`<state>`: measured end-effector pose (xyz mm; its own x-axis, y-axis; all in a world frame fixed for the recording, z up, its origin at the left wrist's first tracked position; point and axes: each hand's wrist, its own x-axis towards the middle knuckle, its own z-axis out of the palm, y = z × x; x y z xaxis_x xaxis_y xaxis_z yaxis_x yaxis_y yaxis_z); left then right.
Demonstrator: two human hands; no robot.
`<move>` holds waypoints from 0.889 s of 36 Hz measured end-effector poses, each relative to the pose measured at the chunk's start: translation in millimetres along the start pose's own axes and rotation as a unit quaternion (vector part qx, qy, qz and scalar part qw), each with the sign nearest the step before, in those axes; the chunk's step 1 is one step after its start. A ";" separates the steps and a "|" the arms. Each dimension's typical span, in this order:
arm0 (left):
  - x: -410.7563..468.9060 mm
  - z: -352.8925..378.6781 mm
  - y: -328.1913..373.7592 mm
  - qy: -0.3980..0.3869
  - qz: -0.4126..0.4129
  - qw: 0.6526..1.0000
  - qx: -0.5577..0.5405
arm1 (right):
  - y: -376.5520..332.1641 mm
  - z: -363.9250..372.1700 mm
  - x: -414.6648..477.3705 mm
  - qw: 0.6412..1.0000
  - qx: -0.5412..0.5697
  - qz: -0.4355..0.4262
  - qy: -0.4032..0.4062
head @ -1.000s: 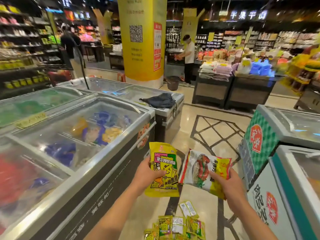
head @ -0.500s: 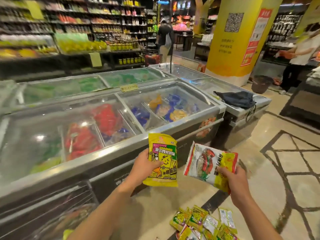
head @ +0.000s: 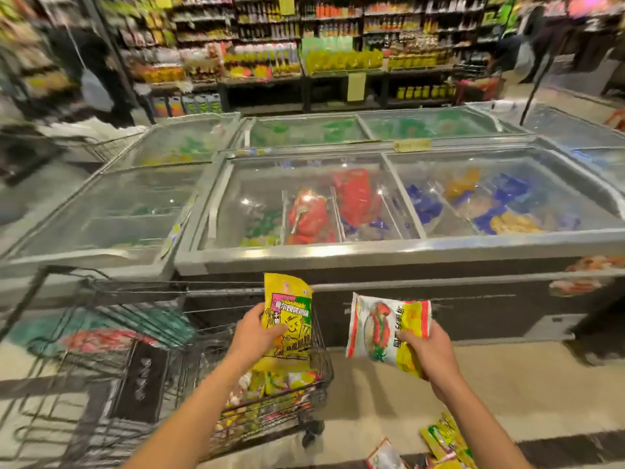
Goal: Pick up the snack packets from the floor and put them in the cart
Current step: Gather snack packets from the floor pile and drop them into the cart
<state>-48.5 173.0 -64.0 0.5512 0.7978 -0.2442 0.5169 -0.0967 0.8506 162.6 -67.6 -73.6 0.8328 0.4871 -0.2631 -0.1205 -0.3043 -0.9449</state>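
Observation:
My left hand [head: 254, 335] grips a yellow snack packet [head: 288, 313] upright, above the right end of the wire shopping cart [head: 323, 358]. My right hand [head: 426, 352] holds a white, red and yellow packet [head: 382, 328], to the right of the cart and over the floor. The cart's basket holds several colourful packets [head: 270, 387]. More packets [head: 446, 441] lie on the floor at the lower right, beside my right forearm.
A row of glass-topped chest freezers [head: 338, 252] runs directly behind the cart. Stocked shelves [head: 304, 55] line the back. A person in dark clothes [head: 98, 72] stands at the far left. Another wire cart [head: 111, 147] sits at the left by the freezers.
The view has swung left, bringing the cart into sight. Both hands, still holding their packets, now sit at the cart; the floor packets have shifted to the lower right.

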 end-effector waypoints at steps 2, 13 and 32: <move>1.0 -13.5 -13.5 0.015 -0.017 1.000 0.008 | 1.9 20.4 4.9 0.999 -0.029 -0.004 -0.022; 50.5 -70.4 -118.5 0.056 -0.117 0.989 0.075 | 22.8 148.8 36.9 0.987 -0.121 0.011 -0.107; 153.7 -45.7 -245.1 -0.122 -0.177 0.955 0.207 | 106.8 293.1 98.2 0.924 -0.328 0.145 -0.133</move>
<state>-120.4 346.6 -288.7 0.4051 0.6661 -0.6263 0.8852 -0.1143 0.4509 73.2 187.7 -257.4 0.6448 0.4637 -0.6076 0.1083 -0.8423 -0.5280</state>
